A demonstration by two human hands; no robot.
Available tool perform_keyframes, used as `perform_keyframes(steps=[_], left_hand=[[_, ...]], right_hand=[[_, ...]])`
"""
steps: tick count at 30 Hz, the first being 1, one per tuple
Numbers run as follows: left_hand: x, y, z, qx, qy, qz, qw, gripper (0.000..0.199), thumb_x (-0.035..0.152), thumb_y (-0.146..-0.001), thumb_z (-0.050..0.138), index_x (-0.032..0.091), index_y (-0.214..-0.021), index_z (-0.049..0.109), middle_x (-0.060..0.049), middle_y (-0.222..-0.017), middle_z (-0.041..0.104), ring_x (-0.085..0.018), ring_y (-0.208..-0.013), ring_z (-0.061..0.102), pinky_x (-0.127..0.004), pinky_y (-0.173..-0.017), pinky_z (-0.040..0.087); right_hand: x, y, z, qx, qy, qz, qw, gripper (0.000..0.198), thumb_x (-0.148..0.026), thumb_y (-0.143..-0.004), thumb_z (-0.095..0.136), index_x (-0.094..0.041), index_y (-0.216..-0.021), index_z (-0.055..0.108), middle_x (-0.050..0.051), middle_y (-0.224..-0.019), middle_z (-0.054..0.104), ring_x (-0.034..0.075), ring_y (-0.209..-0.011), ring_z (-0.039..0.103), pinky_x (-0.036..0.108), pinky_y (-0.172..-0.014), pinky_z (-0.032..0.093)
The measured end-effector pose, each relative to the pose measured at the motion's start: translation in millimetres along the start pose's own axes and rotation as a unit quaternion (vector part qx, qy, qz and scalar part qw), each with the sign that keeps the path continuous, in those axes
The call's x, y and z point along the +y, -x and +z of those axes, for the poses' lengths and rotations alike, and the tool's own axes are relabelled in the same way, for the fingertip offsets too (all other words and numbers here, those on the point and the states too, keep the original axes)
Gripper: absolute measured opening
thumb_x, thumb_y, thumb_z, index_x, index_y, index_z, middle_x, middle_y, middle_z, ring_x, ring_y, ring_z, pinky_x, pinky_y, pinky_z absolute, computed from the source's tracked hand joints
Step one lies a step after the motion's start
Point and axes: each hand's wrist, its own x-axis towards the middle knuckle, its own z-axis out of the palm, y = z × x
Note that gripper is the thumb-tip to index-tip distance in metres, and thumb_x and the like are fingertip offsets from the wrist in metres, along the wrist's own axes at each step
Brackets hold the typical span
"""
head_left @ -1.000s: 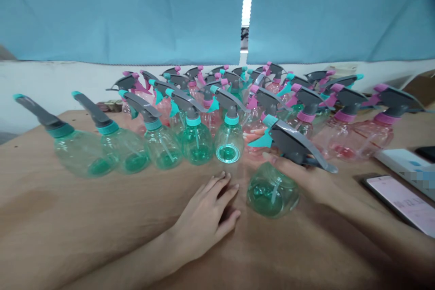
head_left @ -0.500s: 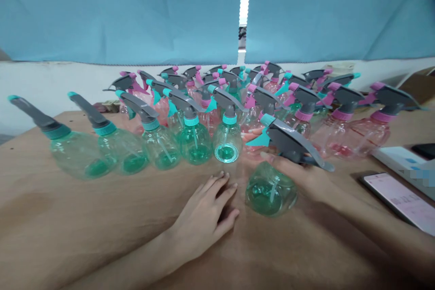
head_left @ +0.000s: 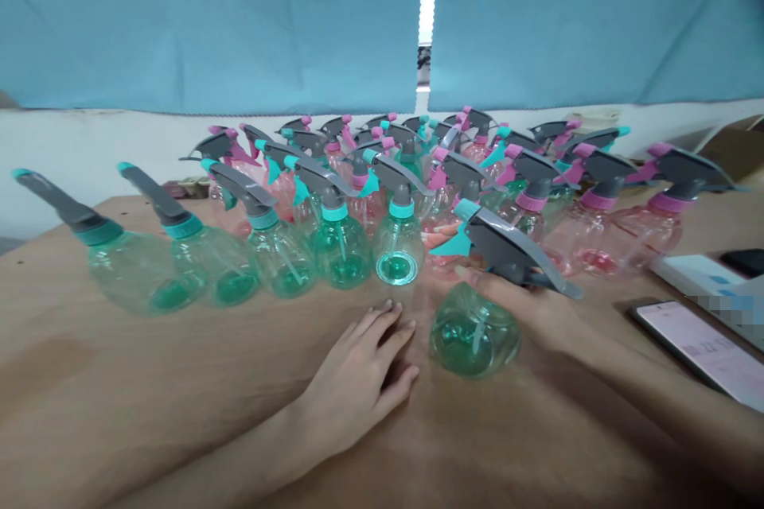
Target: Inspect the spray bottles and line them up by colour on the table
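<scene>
My right hand [head_left: 525,306] grips a green spray bottle [head_left: 474,334] by its neck, under the grey trigger head [head_left: 507,246] with a teal nozzle. The bottle stands on the brown table [head_left: 149,390], just in front of a row of like bottles. My left hand [head_left: 364,378] lies flat on the table to the left of that bottle, fingers apart, holding nothing. Directly behind it stands another green bottle [head_left: 397,242].
Several green spray bottles [head_left: 274,246] line the left and middle of the table; several pink ones [head_left: 597,235] crowd the back and right. A phone with a lit screen [head_left: 701,350] and a white box [head_left: 710,278] lie at the right. A blue curtain [head_left: 208,16] hangs behind.
Almost nothing has changed. The view has drifted slightly, and the held bottle sits a touch further left and up in the picture. Both hands keep their places.
</scene>
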Motion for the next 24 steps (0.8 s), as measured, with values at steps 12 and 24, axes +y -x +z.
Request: perform_keyframes(steps=[12,24], left_hand=[[0.1,0.1,-1.7,-0.001,0.002,0.003,1.000,0.042,0.033,-0.094,0.051,0.015,-0.132,0.049,-0.014,-0.138,0.050,-0.028,-0.130,0.043,-0.045,-0.104,0.040],[-0.4,0.5,-0.9,-0.003,-0.008,0.002,1.000,0.042,0.034,-0.095,0.050,0.015,-0.133,0.049,-0.014,-0.137,0.050,-0.027,-0.130,0.042,-0.044,-0.106,0.038]], right_hand=[[2.1,1.2,0.6,0.016,0.009,0.028,0.999,0.014,-0.023,-0.074,0.056,-0.027,-0.087,0.056,-0.005,-0.060,0.049,0.015,-0.052,0.046,0.029,-0.051,0.039],[1.9,-0.2,1.9,0.020,0.012,0.008,1.000,0.014,-0.017,-0.071,0.051,-0.026,-0.081,0.052,-0.005,-0.059,0.042,0.012,-0.049,0.037,0.027,-0.048,0.034]])
